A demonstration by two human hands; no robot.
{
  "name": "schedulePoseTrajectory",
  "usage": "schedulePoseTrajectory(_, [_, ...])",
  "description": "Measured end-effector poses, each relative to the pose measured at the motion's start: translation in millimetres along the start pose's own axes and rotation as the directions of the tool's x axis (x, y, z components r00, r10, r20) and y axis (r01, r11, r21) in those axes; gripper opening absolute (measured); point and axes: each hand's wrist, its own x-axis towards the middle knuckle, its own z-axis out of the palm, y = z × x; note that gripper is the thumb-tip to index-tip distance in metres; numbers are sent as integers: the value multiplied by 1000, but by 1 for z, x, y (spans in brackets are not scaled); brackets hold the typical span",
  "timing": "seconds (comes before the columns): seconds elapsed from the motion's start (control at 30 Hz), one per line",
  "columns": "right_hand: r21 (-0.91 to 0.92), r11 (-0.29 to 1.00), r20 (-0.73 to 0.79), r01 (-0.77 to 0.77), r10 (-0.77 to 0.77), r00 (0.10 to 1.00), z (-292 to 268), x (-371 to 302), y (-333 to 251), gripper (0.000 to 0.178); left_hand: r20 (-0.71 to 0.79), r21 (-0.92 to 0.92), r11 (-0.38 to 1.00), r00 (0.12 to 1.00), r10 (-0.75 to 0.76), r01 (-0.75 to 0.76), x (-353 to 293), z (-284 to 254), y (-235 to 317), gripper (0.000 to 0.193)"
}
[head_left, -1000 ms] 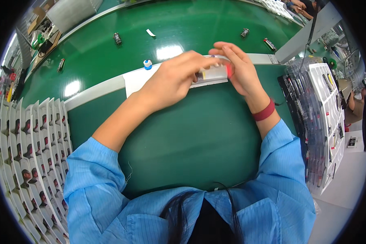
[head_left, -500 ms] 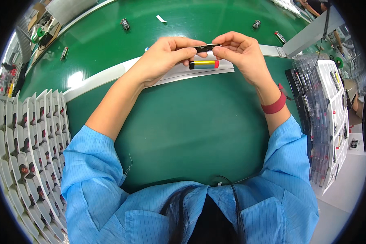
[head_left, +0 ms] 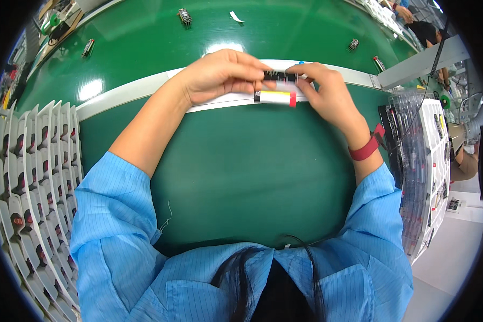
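Note:
My left hand (head_left: 220, 75) pinches one end of a narrow black circuit board (head_left: 280, 76), which shows small pale marks and is slightly blurred. At its other end, the thumb and fingers of my right hand (head_left: 323, 88) are closed on it. Just below the board is a cylindrical battery (head_left: 275, 97) with a yellow and white body, a black left end and a red right end. Whether it rests on the white sheet behind it or hangs from my fingers, I cannot tell.
A white ledge (head_left: 112, 102) crosses beyond the green mat (head_left: 241, 172). On the green surface past it lie a small component (head_left: 184, 17) and a white strip (head_left: 236, 17). Racks of white trays (head_left: 35, 177) stand left, clear trays (head_left: 410, 172) right. A post (head_left: 424, 61) rises far right.
The view has shifted and tilted a little. The board has turned in my fingers, and my right hand has come lower and more over its end. The battery has stayed below it.

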Motion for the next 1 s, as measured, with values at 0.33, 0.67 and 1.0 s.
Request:
schedulePoseTrajectory(0.33, [-142,973,442,183,-103,891,-17,57,-2,16,50,370,924,995,85,-97,4,4,-10,24])
schedulePoseTrajectory(0.67, [-236,925,551,297,-124,825,-19,55,-9,17,63,399,910,994,95,-112,5,5,-13,26])
schedulePoseTrajectory(1.0, [968,192,40,-163,521,853,-23,-10,-1,16,-132,111,993,989,63,-49,6,10,-12,28])
